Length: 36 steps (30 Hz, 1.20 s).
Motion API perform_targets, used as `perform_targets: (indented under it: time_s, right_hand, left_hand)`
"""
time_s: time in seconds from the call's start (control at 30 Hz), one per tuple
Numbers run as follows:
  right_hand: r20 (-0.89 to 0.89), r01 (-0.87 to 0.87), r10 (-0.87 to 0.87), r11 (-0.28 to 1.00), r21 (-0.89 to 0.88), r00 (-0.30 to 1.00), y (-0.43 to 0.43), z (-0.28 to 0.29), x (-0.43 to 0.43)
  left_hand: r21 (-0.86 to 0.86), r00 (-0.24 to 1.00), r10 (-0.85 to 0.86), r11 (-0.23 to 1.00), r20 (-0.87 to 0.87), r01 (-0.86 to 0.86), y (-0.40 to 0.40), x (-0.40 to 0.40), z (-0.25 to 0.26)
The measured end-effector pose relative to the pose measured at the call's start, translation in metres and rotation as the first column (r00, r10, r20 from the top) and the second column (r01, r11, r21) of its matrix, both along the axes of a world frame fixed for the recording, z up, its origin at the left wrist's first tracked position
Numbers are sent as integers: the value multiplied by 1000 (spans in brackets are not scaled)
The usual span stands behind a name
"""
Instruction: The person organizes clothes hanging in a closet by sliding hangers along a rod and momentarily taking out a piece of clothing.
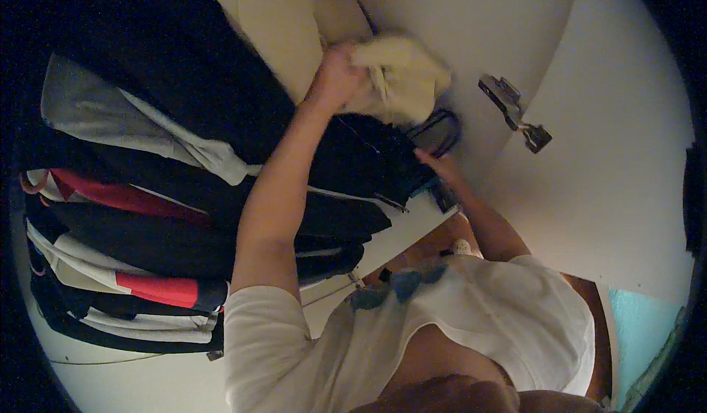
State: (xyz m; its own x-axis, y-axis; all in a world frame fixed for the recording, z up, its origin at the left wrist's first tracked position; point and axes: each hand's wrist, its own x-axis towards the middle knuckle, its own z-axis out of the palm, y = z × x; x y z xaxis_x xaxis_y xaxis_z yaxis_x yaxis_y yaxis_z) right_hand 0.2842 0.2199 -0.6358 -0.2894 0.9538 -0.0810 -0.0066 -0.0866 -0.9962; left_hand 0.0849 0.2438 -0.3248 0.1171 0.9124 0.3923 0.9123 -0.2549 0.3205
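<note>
My left hand (pixel 338 76) grips a pale yellow cloth (pixel 406 79), blurred, bunched beside the white wardrobe panel. Lower and to the right, my right hand (pixel 433 162) is at the edge of a black fabric item (pixel 375 148) with dark loops (pixel 442 131) that look like straps or handles. Its fingers are mostly hidden, so its grip cannot be told. A long cream garment (pixel 276 21) hangs behind my left hand. Dark garments (pixel 221 98) hang under and left of my left forearm, with a grey sleeve (pixel 193 148) among them.
Hanging at the left are a red garment (pixel 132 197), a red, white and dark one (pixel 157 290) and a light grey one (pixel 149 324). A metal cabinet hinge (pixel 513 112) juts out right of my hands, by the pale door (pixel 596 153). A white shelf or base edge (pixel 411 222) lies below.
</note>
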Motion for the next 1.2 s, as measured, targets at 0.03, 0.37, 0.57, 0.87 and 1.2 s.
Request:
perform_targets:
  time_s: [0.03,0.37,0.57,0.87,1.2]
  right_hand:
    - [16,86,-85,991,-106,996,-10,2,13]
    - [-232,329,-326,944,-27,916,-69,80,53]
    - [253,529,-499,846,-65,829,-41,73,48]
    - [-7,624,-667,693,362,745,101,65,-27]
    - [24,371,-437,791,486,899,221,98,-110]
  left_hand:
    - [22,948,3,1000,317,-10,2,-1,2]
    - [201,674,92,976,-733,86,-3,-5,-18]
    - [-62,373,-15,992,-928,-114,-23,-14,-48]
    - [-133,265,-95,983,-959,-130,-32,18,-23]
    - [-193,522,-144,980,-841,-40,-47,16,-25]
